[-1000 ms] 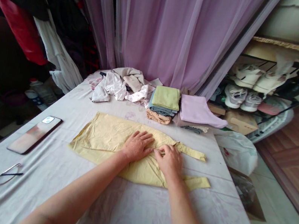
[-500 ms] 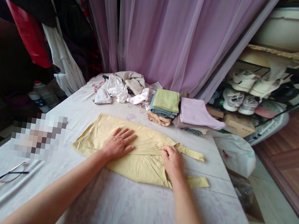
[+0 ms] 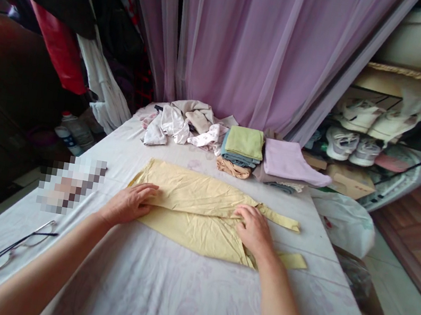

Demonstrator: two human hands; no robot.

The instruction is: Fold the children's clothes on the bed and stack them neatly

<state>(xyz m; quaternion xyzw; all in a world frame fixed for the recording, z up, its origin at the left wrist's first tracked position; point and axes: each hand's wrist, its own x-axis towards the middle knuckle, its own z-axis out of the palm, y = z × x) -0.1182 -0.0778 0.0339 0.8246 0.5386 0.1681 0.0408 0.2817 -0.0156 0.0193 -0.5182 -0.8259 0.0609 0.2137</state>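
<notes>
A yellow strap top (image 3: 197, 190) lies crosswise in front of me, its two straps pointing right. A fold runs along its length, and the cloth is wrinkled on the near half. At the left end, my left hand (image 3: 129, 204) is closed on the fold's edge, fingers bent over the cloth. My right hand (image 3: 255, 230) pinches the same folded edge near the straps, fingertips pressed together. The cloth between the fingertips is partly hidden.
Behind the top are a loose clothes pile (image 3: 178, 122), a folded stack with a green cloth (image 3: 244, 141) on it, and a lilac garment (image 3: 293, 160). Eyeglasses (image 3: 9, 253) lie at left near a blurred patch. A shoe rack (image 3: 361, 123) stands right, beside a white bag (image 3: 345, 220).
My left hand has moved from lying flat on the middle of the top to its left end, where it closes on the fold. My right hand stays near the straps. The view has shifted slightly.
</notes>
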